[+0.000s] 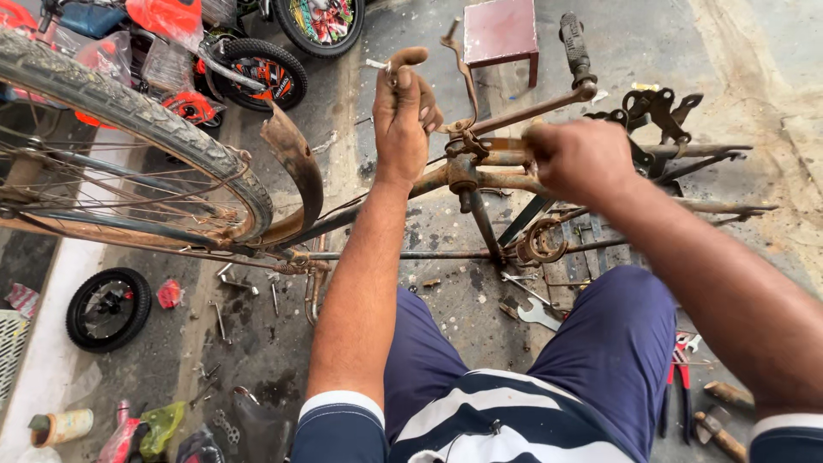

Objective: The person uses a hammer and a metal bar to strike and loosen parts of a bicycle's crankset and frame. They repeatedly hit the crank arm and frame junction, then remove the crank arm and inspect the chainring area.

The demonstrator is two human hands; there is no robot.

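A rusty bicycle frame (403, 199) lies upside down on the concrete floor in front of me. My left hand (403, 116) is closed around a rusty brake lever on the handlebar, thumb up. My right hand (579, 159) is a fist gripping the frame near the stem joint (463, 167); what is inside the fist is hidden. The black handlebar grip (574, 47) sticks up beyond it. The front wheel (129, 129) with its rusty mudguard (296, 163) stands at the left.
Wrenches (536, 313), bolts and small tools lie scattered on the floor under the frame. Red-handled pliers (681, 369) and a hammer (720, 433) lie at the right. A small black wheel (107, 309) is at the left, a maroon stool (501, 30) ahead, children's bikes (214, 51) behind.
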